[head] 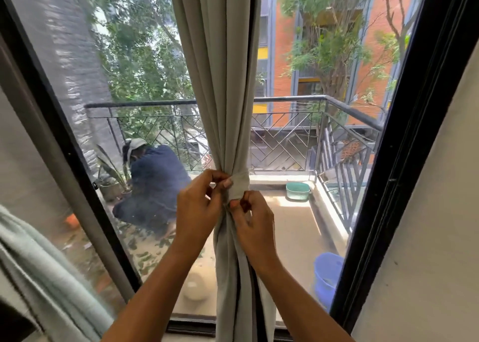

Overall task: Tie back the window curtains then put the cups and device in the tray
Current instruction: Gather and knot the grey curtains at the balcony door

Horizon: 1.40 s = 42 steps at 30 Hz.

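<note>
nearest the camera: both forearms are reaching up from the bottom edge toward the middle of the window.
low at the left: a pale green cloth (pixel 39 264) is hanging, blurred, well apart from the hands.
left hand (pixel 197 204): its fingers are curling in, thumb and forefinger pinching the upper left edge of the tie-back band (pixel 239 186).
right hand (pixel 255 225): it is working just below, fingertips pinching the band's lower end against the fabric.
curtain (pixel 223 82): grey, it is hanging gathered into one column at the centre, the band cinching it where the hands are meeting.
beyond the glass: a person (pixel 155 183) is crouching on a balcony behind a black railing (pixel 285 99).
cups, device, tray: none are showing in this view.
step in hand: as i am reading it, the tie-back is being fastened; the ends are not yet visibly secured.
next move: probably calling for joining or tucking those ends tight, so the bundle is not slipping loose on release.
</note>
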Motion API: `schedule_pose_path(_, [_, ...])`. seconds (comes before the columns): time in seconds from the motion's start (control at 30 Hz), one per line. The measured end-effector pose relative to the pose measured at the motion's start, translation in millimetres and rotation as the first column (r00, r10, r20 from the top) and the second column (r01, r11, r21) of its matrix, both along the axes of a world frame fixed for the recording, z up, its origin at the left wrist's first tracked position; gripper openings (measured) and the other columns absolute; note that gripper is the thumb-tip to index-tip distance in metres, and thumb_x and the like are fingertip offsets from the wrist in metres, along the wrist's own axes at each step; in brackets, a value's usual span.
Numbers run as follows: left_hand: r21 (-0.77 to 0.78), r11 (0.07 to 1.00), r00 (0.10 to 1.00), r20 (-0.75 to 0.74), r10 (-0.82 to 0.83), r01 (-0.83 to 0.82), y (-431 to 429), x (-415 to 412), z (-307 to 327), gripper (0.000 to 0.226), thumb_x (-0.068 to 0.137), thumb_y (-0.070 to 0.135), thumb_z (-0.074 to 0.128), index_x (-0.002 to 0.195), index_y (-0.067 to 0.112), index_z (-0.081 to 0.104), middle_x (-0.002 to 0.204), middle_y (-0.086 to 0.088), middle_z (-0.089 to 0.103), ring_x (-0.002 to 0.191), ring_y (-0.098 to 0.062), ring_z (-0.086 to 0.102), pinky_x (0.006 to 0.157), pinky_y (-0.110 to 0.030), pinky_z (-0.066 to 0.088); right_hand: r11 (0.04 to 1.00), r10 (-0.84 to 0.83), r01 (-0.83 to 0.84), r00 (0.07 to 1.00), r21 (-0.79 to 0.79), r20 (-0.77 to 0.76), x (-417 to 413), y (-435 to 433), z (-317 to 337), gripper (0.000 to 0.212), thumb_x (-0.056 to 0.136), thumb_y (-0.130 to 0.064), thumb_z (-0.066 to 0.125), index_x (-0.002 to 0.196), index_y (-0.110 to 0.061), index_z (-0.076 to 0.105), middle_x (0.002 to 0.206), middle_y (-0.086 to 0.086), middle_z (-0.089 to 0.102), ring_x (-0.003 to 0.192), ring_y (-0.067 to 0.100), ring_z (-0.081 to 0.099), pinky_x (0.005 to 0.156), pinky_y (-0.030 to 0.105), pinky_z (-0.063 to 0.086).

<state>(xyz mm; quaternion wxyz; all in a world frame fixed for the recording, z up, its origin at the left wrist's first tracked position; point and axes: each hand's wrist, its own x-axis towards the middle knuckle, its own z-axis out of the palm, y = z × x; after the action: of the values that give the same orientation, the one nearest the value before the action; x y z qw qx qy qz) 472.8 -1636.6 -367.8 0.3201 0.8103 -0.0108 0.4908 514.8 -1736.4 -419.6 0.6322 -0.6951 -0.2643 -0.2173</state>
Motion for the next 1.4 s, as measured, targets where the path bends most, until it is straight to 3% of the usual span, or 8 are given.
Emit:
schedule_pose_path(0.23, [-0.055,0.997,0.996,0.074,0.052,-0.048,-5,4,-12,0.007,0.087,0.018,0.065,0.090,0.014,0.069,0.073,0.017,0.061,0.059,-0.005,0.059,0.052,-0.027,0.049,0.985,0.123,-0.119,0.992,0.124,-0.027,-1,-4,-22,0.027,0.088,-0.037,0.053,0.081,-0.011,0.054,0.079,0.002,0.056,0.077,0.019,0.055,0.067,0.035,0.049])
schedule_pose_path(0.4, [-0.054,0.999,0.999,0.041,0.003,-0.001,9,5,-4,0.009,0.084,0.036,0.064,0.087,0.028,0.068,0.067,0.021,0.064,0.053,-0.013,0.062,0.049,-0.035,0.052,0.981,0.121,-0.131,0.990,-0.147,-0.073,20,-15,8,0.029,0.078,-0.047,0.059,0.080,-0.019,0.060,0.075,-0.009,0.063,0.070,0.007,0.060,0.066,0.034,0.052])
schedule_pose_path(0.57, [-0.078,0.997,1.000,0.016,0.017,-0.015,11,8,-8,0.009,0.083,0.035,0.065,0.086,0.027,0.068,0.068,0.020,0.064,0.052,-0.010,0.058,0.048,-0.037,0.052,0.939,0.112,-0.026,0.966,-0.344,0.233,27,-18,16,0.021,0.087,-0.037,0.059,0.077,-0.019,0.056,0.071,-0.013,0.048,0.060,0.006,0.043,0.055,0.019,0.038])
schedule_pose_path(0.73, [0.029,0.988,0.985,0.087,0.150,-0.153,-1,13,-12,0.004,0.085,0.015,0.064,0.089,0.016,0.066,0.077,0.020,0.060,0.062,-0.004,0.057,0.054,-0.016,0.043,0.978,0.164,-0.121,0.950,-0.170,0.267,34,-14,-25,0.028,0.093,-0.034,0.050,0.074,-0.013,0.052,0.069,0.000,0.052,0.062,0.016,0.048,0.054,0.041,0.043])
schedule_pose_path(0.83, [0.138,0.980,0.988,0.069,0.135,-0.143,-5,19,-15,0.009,0.085,0.024,0.067,0.090,0.016,0.065,0.083,0.014,0.062,0.066,-0.004,0.057,0.054,-0.023,0.047,0.971,0.237,-0.236,0.966,-0.025,0.103,34,-20,-49,0.032,0.093,-0.038,0.052,0.072,-0.013,0.050,0.068,0.001,0.052,0.064,0.019,0.050,0.055,0.042,0.044])
schedule_pose_path(1.0, [-0.405,0.883,0.955,-0.065,-0.289,0.240,13,28,2,0.076,0.071,0.048,0.076,0.132,0.019,0.041,0.127,0.002,0.056,0.115,-0.011,0.057,0.089,-0.020,0.051,0.906,0.408,-0.402,0.913,-0.129,0.018,56,-40,-16,0.035,0.079,-0.039,0.058,0.058,-0.012,0.052,0.057,-0.001,0.050,0.056,0.009,0.045,0.056,0.027,0.040])
schedule_pose_path(1.17, [-0.480,0.819,0.909,-0.095,-0.405,0.315,-5,41,1,0.022,0.081,0.019,0.066,0.102,0.020,0.063,0.096,0.007,0.073,0.097,-0.008,0.066,0.089,-0.028,0.052,0.899,0.192,-0.103,0.966,-0.425,0.172,59,-36,8,0.044,0.081,-0.052,0.055,0.051,-0.025,0.037,0.047,-0.008,0.037,0.045,0.008,0.036,0.048,0.019,0.026])
schedule_pose_path(1.4, [-0.397,0.915,0.996,0.060,-0.060,0.079,-25,51,-17,0.020,0.084,0.033,0.065,0.090,0.016,0.058,0.080,0.007,0.063,0.075,-0.004,0.059,0.062,-0.031,0.052,0.971,0.196,-0.143,0.933,-0.191,0.300,58,-35,-51,0.043,0.097,-0.036,0.045,0.067,-0.006,0.055,0.065,0.003,0.051,0.061,0.013,0.045,0.051,0.036,0.043])
